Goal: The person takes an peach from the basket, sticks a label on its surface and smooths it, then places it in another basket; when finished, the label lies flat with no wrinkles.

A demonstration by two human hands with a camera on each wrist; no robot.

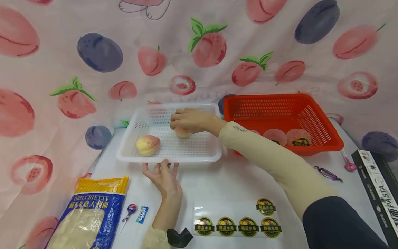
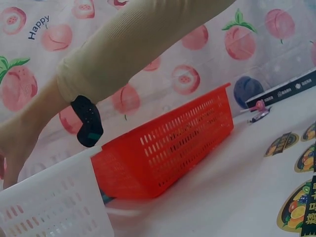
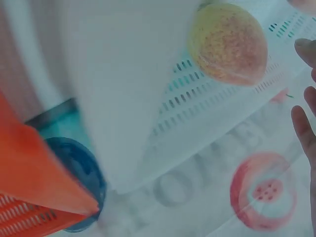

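A white plastic basket (image 1: 174, 159) holds two yellow-pink peaches. One peach (image 1: 148, 145) lies at its left; the other peach (image 1: 182, 132) is nearer the middle, partly hidden beneath my right hand (image 1: 194, 120). In the right wrist view, the fingers (image 3: 303, 126) of that hand are loosely bent and apart from the nearer peach (image 3: 228, 44). My left hand (image 1: 166, 181) is in front of the basket, palm up, fingertips at the underside of its front rim.
Right of the white basket stands a red basket (image 1: 326, 148) with round pink items bearing black-gold labels. A sheet of fruit stickers (image 1: 237, 226) lies in front. Around them are a pasta bag (image 1: 90, 211), lollipop (image 1: 132, 209), small blue packet (image 1: 142, 214), purple-wrapped candy (image 1: 328, 174) and black pasta box (image 1: 377, 193).
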